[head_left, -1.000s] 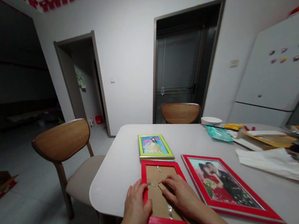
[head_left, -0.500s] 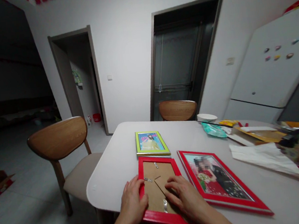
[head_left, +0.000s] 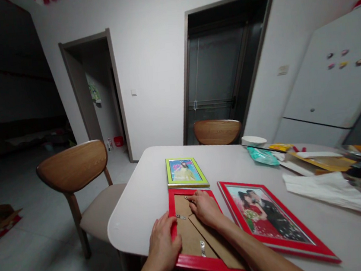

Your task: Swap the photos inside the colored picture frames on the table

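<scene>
Right hand [head_left: 205, 209] is shifted up to top clip [head_left: 187, 199], apparently now being worked, pinch can't be told; red frame [head_left: 199, 262] is pinched by left hand [head_left: 162, 243].

A left hand [head_left: 162, 242] holds a face-down red frame [head_left: 185, 235] on a worktop [head_left: 140, 209]; the right hand [head_left: 205, 207] touches its upper clip [head_left: 186, 199].

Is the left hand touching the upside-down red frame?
Touching. The head view shows it: the left hand has its fingers and thumb against the left edge of the red frame, with no gap.
</scene>
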Demonstrator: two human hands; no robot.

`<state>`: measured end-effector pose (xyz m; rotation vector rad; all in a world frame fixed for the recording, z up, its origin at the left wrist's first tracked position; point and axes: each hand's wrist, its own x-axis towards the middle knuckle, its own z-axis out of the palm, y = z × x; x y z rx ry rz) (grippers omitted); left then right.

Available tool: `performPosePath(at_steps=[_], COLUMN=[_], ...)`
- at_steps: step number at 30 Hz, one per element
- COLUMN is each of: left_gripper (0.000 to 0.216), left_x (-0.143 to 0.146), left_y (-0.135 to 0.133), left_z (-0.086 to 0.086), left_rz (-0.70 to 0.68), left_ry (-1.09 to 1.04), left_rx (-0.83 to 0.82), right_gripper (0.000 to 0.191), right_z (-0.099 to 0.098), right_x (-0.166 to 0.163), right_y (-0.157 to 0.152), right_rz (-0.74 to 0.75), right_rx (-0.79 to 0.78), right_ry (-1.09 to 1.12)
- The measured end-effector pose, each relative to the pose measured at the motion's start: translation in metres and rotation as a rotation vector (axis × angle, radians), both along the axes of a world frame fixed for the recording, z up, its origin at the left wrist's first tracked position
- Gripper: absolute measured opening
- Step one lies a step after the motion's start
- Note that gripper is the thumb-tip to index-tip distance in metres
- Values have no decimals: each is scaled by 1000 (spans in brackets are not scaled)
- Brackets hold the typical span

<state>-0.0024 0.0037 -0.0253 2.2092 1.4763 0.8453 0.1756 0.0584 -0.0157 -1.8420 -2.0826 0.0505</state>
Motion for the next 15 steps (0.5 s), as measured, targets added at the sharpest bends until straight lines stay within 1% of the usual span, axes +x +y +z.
performPosePath(at_steps=[5,9,15], left_gripper=[37,38,37], left_x=[-1,-1,-1], left_y=[0,-1,0], left_z=[0,-2,-2], left_rz=[-10,1,-9], left_ry=[-3,3,-5], left_rx=[-19,-23,-26], right_gripper=[29,26,29], right_z=[1,2,0], right_x=[-2,-4,-5], right_y=[-3,-3,-3], right_rz=[1,27,38], right_rx=[1,1,28], right_ry=[-28,-41,-20])
